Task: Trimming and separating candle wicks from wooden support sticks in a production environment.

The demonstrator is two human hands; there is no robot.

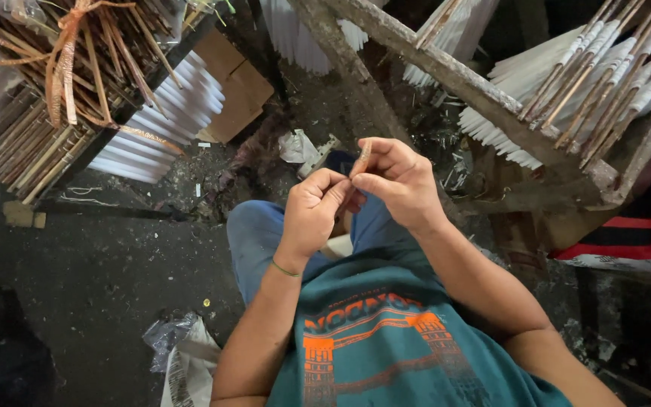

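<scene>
Together, left hand (314, 207), right hand (393, 177) pinch stick (361, 158).

Dry wood, waxy white and worn cloth

The thin tan strip (361, 158) pinched by the left hand (314, 211) and right hand (397, 181) looks matt and fibrous; the bundled brown sticks (47, 143) are rough split wood, the hanging white candles (152, 128) smooth and waxy, the slanting grey wooden beam (446, 75) coarse, the teal printed shirt (386, 332) soft cotton.

You sit in a rough craft workshop: a weathered wooden rack beam (446, 71) crosses overhead, rows of thin white sticks (525, 75) hang beside it, bundled brown bamboo strips (54, 113) lie left of it, a dirty dark floor (99, 271) below.
</scene>
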